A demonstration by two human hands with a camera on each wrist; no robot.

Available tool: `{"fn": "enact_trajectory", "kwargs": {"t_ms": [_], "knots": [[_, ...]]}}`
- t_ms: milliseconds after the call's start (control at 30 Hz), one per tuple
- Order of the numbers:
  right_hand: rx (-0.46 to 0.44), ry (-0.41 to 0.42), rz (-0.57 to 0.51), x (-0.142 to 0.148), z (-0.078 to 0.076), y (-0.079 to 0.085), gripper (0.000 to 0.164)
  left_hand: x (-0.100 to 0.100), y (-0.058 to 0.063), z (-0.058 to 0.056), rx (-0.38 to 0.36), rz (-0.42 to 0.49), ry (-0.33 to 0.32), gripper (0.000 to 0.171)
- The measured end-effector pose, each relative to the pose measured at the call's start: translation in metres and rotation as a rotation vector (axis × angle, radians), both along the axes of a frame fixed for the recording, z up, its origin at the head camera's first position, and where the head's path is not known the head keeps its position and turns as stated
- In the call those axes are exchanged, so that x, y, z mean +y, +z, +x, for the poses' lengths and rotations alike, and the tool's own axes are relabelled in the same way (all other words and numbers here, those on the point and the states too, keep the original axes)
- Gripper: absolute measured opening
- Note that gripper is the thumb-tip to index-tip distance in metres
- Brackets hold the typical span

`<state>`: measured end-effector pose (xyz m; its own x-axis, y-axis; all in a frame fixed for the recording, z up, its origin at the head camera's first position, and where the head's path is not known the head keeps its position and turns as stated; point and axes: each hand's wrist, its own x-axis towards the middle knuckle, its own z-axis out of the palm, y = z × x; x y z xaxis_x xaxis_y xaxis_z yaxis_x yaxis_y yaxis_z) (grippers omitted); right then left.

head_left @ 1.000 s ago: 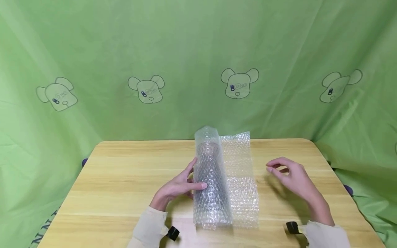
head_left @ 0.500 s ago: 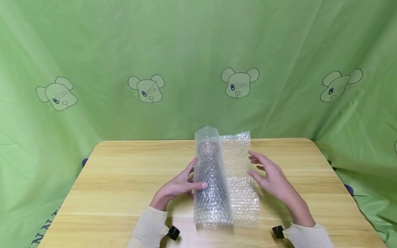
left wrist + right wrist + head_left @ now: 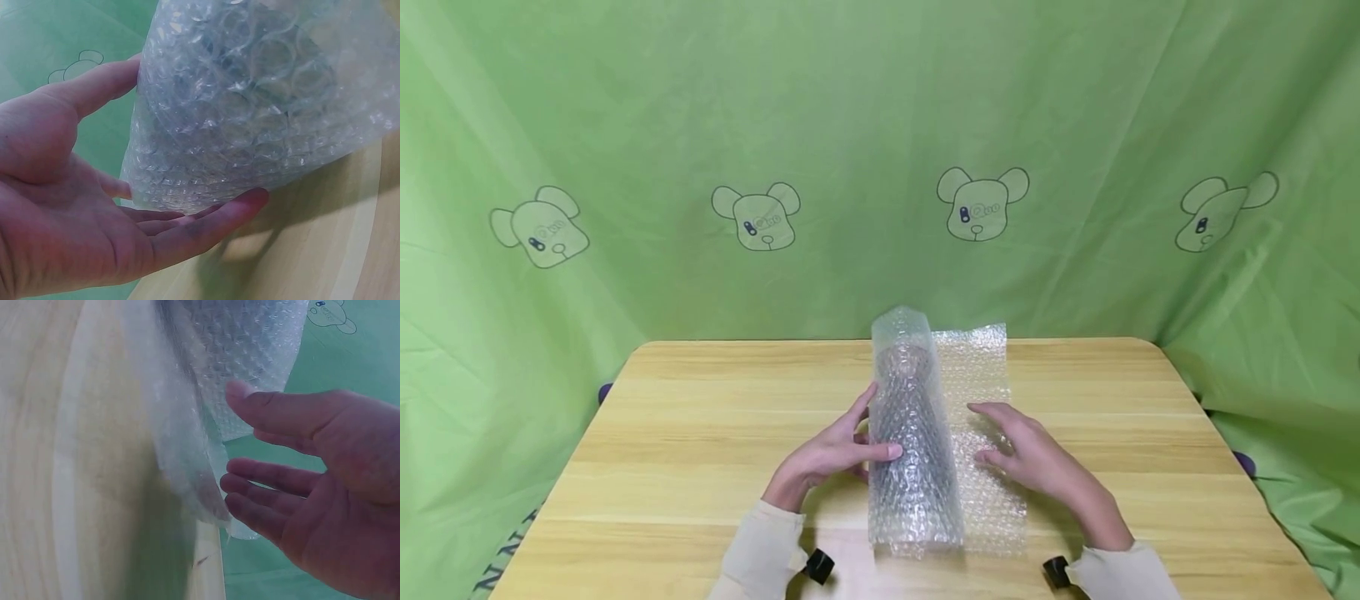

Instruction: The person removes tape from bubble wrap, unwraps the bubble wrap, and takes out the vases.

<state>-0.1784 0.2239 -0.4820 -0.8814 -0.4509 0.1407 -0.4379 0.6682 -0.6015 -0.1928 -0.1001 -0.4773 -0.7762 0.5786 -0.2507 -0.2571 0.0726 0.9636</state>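
Observation:
A tall roll of clear bubble wrap stands out from the table, around a dark, tapering, bottle-like object that shows only dimly. My left hand holds the roll's left side, thumb across its front. In the left wrist view, the fingers of that hand reach along and under the wrap. To the right of the roll extends a loose flap of the wrap. Over this flap hovers my right hand, thumb and fingers apart; the right wrist view shows its fingertips close to the flap's edge.
The wood-grain table carries the wrap near its middle. Behind and at both sides hangs a green curtain printed with bear-like heads. A small black camera sits at each wrist.
My right hand has moved left from beside the flap to over it, its fingers spreading from a near pinch. The left hand and the roll have stayed in place.

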Motion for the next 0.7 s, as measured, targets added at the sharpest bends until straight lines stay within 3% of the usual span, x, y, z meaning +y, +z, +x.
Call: {"fn": "enact_trajectory", "kwargs": {"t_ms": [433,700], "knots": [[-0.168,0.064,0.093,0.0063,0.003,-0.0042,0.105,0.0004,0.0004,-0.0009,0.006,0.004,-0.005,0.116],[-0.206,0.069,0.146,0.0017,0.0074,-0.0027,0.109,-0.0041,-0.0019,-0.0006,-0.04,0.064,0.006,0.119]]}}
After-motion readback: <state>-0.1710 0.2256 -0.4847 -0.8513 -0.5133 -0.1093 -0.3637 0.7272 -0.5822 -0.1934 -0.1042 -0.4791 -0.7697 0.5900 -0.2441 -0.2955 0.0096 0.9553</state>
